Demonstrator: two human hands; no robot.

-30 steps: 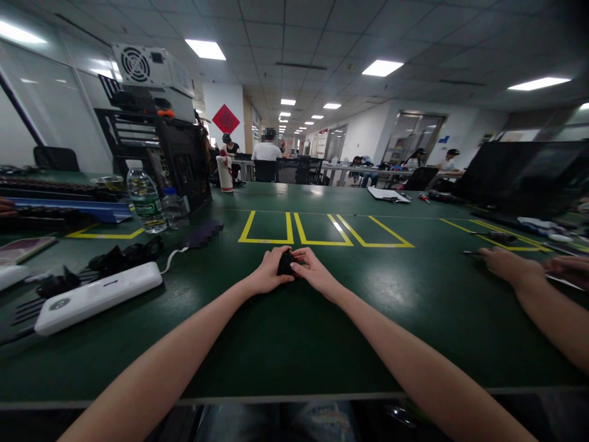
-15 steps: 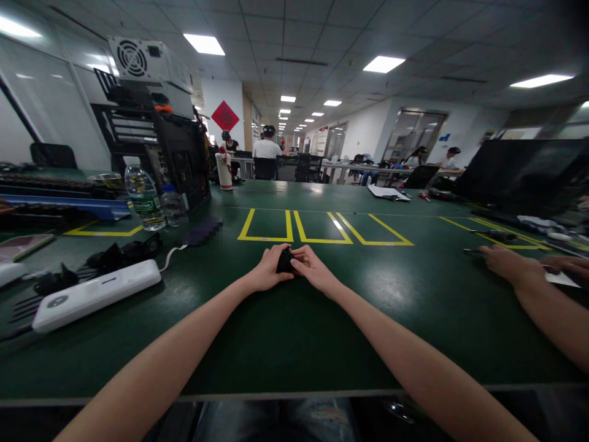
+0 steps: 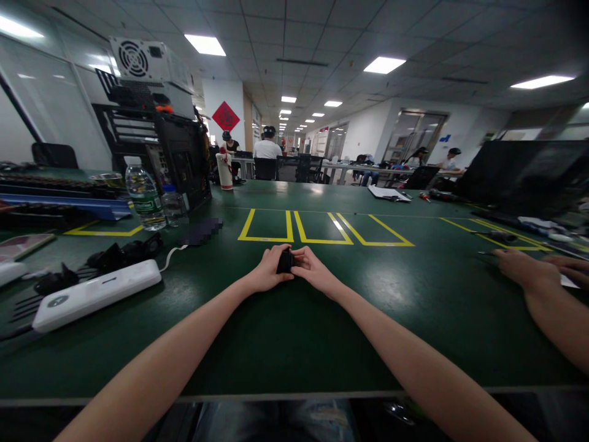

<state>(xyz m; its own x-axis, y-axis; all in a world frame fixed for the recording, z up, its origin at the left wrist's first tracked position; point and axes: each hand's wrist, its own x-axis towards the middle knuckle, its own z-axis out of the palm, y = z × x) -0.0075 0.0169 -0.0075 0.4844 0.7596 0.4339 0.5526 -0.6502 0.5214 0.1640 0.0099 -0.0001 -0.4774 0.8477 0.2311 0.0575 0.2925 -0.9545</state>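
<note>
A small black block-like object (image 3: 284, 262) is held between my two hands over the green table (image 3: 294, 344); its exact kind is too small to tell. My left hand (image 3: 269, 269) grips it from the left, thumb low and fingers curled over the far side. From the right, my right hand (image 3: 312, 267) pinches its edge with thumb and fingertips. Just beyond my hands, yellow tape outlines (image 3: 322, 240) mark the tabletop.
At left lie a white power strip (image 3: 99, 294), black cables (image 3: 115, 255) and a water bottle (image 3: 145, 196) before a black computer case (image 3: 177, 156). A co-worker's hand (image 3: 522, 270) with a thin tool is at right. A clipboard (image 3: 389, 193) lies farther back.
The black object has turned slightly between my hands, and my right fingers have shifted a little on it. The co-worker's hand at right has moved a bit to the right.
</note>
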